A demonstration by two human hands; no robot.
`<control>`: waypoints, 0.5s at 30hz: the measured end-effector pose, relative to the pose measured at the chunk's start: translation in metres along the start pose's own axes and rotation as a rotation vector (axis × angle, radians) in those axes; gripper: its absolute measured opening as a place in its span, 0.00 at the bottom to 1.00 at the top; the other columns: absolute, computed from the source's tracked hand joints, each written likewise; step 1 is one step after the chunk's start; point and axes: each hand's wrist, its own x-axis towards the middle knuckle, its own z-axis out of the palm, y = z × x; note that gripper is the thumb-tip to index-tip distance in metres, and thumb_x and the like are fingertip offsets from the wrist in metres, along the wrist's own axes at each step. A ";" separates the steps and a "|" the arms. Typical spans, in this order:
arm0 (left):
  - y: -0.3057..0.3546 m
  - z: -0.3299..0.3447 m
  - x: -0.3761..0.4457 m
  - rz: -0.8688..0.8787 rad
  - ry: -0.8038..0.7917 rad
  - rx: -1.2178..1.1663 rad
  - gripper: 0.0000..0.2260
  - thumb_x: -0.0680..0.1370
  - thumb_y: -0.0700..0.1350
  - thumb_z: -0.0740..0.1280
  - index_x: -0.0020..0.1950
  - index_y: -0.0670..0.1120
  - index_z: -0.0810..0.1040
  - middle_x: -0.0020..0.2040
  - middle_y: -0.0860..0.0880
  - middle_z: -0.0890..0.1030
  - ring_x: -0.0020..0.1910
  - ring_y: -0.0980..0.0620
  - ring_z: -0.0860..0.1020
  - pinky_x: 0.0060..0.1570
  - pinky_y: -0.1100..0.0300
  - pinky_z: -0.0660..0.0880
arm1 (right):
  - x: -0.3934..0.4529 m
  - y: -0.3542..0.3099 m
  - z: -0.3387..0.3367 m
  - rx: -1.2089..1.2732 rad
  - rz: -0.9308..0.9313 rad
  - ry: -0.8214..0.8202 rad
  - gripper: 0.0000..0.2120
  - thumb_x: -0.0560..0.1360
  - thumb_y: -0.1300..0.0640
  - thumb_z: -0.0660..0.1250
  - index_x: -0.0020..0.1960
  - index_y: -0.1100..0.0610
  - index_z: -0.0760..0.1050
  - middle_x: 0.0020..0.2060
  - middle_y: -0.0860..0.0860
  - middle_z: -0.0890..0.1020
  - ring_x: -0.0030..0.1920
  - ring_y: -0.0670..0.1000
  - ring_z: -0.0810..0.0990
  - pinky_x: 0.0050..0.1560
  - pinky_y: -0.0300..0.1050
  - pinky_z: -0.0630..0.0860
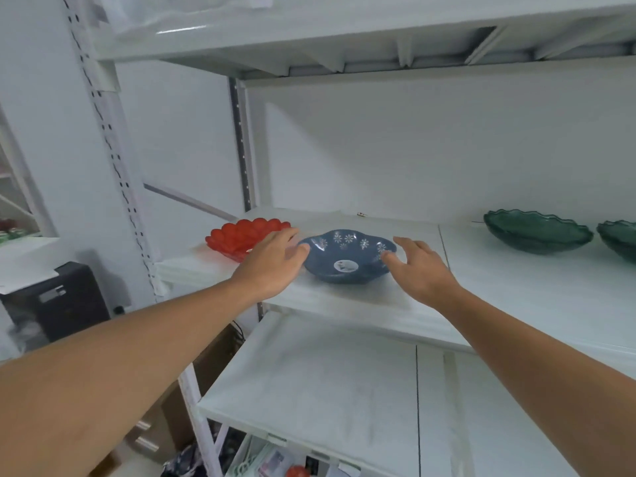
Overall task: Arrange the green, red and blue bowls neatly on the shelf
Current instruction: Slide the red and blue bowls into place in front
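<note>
A blue bowl (347, 258) with white flower marks sits on the middle shelf (344, 304) near its front edge. My left hand (272, 263) is at the bowl's left rim, thumb touching it, fingers spread. My right hand (421, 270) is at the right rim, fingertips on or just off it, fingers apart. A red scalloped bowl (241, 235) lies to the left, partly hidden behind my left hand. A green wavy-rimmed bowl (537, 232) stands far right on the same shelf, and a second green bowl (619, 239) is cut off by the frame edge.
A shelf board (309, 43) hangs above and a lower shelf (327, 383) juts out below. White perforated uprights (113, 160) stand on the left. A dark box (65, 301) sits on the floor at left, with clutter under the lowest shelf.
</note>
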 end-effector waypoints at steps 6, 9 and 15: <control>-0.103 -0.039 0.052 0.066 -0.001 -0.033 0.28 0.84 0.63 0.56 0.82 0.54 0.69 0.79 0.52 0.72 0.77 0.49 0.69 0.70 0.51 0.68 | 0.033 -0.062 0.065 -0.078 0.125 0.065 0.31 0.82 0.38 0.57 0.83 0.46 0.64 0.80 0.53 0.69 0.78 0.60 0.67 0.75 0.62 0.66; -0.138 -0.054 0.076 0.056 -0.023 -0.053 0.27 0.84 0.62 0.57 0.80 0.54 0.71 0.77 0.50 0.74 0.75 0.47 0.71 0.70 0.50 0.69 | 0.041 -0.076 0.079 -0.283 0.198 0.194 0.30 0.82 0.38 0.56 0.82 0.45 0.66 0.80 0.51 0.69 0.82 0.58 0.60 0.80 0.67 0.51; -0.165 -0.057 0.111 0.038 -0.056 -0.095 0.28 0.84 0.63 0.57 0.81 0.54 0.70 0.79 0.49 0.72 0.76 0.47 0.71 0.72 0.49 0.69 | 0.048 -0.075 0.073 -0.270 0.237 0.155 0.30 0.83 0.40 0.58 0.83 0.47 0.65 0.82 0.52 0.68 0.80 0.60 0.63 0.78 0.62 0.62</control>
